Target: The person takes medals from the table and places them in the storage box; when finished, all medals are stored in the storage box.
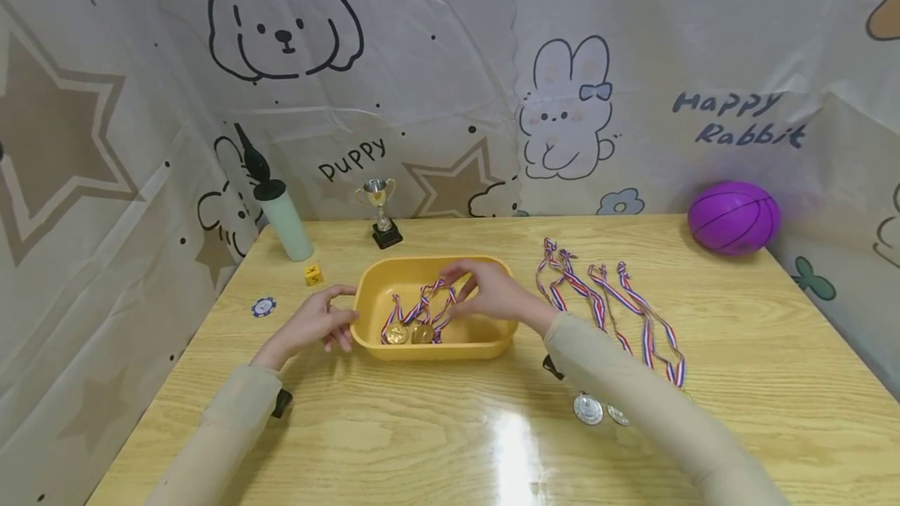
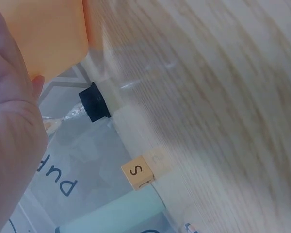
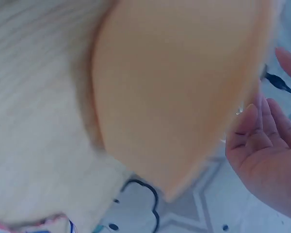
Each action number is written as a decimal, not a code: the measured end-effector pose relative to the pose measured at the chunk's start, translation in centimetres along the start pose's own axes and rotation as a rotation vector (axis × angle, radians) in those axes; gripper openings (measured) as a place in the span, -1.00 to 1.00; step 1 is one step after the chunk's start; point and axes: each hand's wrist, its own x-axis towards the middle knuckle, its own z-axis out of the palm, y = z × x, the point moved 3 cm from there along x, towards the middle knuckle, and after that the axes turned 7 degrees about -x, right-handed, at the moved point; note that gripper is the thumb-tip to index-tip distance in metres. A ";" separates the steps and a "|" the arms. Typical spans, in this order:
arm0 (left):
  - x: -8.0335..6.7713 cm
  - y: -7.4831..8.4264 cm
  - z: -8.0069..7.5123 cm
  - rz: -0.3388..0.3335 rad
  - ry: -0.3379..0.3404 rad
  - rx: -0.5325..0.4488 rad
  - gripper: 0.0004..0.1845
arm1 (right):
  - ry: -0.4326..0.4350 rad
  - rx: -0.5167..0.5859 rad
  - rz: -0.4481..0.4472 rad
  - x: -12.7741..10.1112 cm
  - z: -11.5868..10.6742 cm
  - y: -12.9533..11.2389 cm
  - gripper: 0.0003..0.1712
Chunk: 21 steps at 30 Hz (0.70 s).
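Left hand: the left hand [image 1: 319, 322] lies on the wooden table [image 1: 436, 428] against the left end wall of the yellow plastic tray [image 1: 485, 346]; fingers loosely extended, touching the wall, gripping nothing.
Right hand: the right hand [image 1: 485, 291] is over the tray's interior; thumb and forefinger pinch the striped ribbon [image 1: 432, 295] of a medal.
Gold medals: two gold medals [image 1: 409, 333] rest on the tray floor, below and to the left of the right hand, their red-white-blue ribbons rising toward its fingers.
Tray: between the two hands, flat on the table; in the right wrist view its orange underside [image 3: 179, 92] fills most of the frame, blurred.
Loose ribbons: further striped ribbons [image 1: 612, 303] lie spread on the table just right of the right forearm.
Silver medals: two silver medals [image 1: 598, 410] lie near the right sleeve, partly hidden by it.
Letter die: a yellow cube marked "S" [image 2: 138, 173] sits beyond the left hand, apart from it.
Poker chip: a blue-and-white chip [image 1: 263, 306] lies left of the left hand.
Background objects: a small trophy cup [image 1: 382, 213], a pale green bottle [image 1: 284, 221] and a purple ball [image 1: 733, 218] stand at the far edge, well apart from both hands.
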 end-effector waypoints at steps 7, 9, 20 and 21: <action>0.0 -0.2 0.0 0.005 -0.003 -0.009 -0.36 | 0.052 0.098 -0.003 -3.1 -3.3 -0.9 -0.36; 0.0 -0.2 0.0 0.006 -0.002 -0.011 -0.36 | 0.060 0.128 0.016 -4.3 -4.0 -1.0 -0.36; 0.1 -0.3 0.0 0.004 -0.005 -0.012 -0.36 | 0.072 0.218 0.075 -10.9 -6.4 1.4 -0.33; 0.1 -0.3 0.0 0.002 -0.004 -0.012 -0.35 | 0.067 0.216 0.076 -11.4 -6.5 1.7 -0.33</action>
